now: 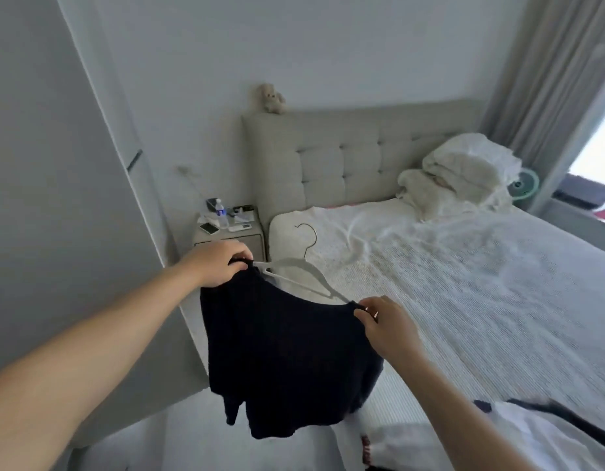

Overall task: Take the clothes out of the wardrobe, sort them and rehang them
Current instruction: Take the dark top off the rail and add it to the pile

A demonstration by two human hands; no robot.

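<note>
— What have you got hold of?

— A dark garment on a white hanger. My left hand has its fingers curled round one shoulder of the garment, at the hanger's left end. My right hand pinches the other shoulder at the hanger's right end, thumb and fingers closed on the cloth.

— Where is it hanging?

— In the air in front of me, over the near corner of the bed. The hanger's metal hook points up toward 12 o'clock, and the cloth drops toward 6 o'clock.

— What else is around?

— A padded headboard at 12 o'clock, with a small plush bear on top of it. Folded white bedding sits at 2 o'clock. A bedside worktop at 11 o'clock carries a water bottle and a phone. White clothing lies on the bed at 5 o'clock.
</note>
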